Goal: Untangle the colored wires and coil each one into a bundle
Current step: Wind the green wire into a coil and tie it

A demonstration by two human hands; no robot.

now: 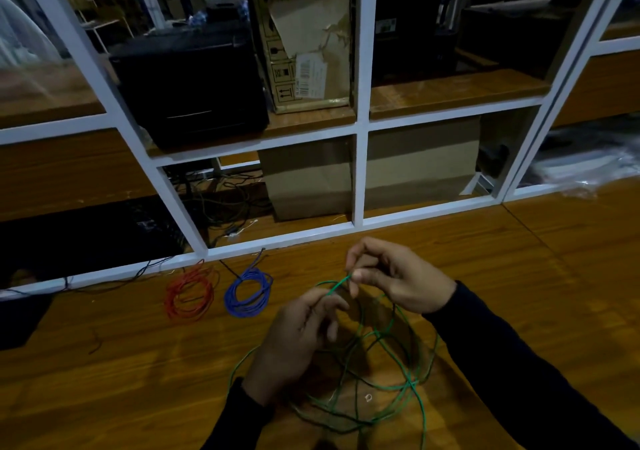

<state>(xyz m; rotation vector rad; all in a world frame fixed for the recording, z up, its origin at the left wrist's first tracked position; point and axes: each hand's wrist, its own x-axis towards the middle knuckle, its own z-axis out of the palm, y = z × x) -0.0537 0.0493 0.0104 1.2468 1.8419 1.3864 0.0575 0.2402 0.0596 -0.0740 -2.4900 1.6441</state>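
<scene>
A green wire lies in loose tangled loops on the wooden table, mixed with a dark wire. My right hand pinches a raised strand of the green wire between thumb and fingers. Just below and to the left, my left hand grips the same strand. A red wire sits coiled in a bundle to the left. Beside it lies a blue wire, also coiled.
A white-framed glass partition runs along the table's far edge, with cardboard boxes and black equipment behind it. A dark flat object lies at the left edge. Thin black cables trail near the partition.
</scene>
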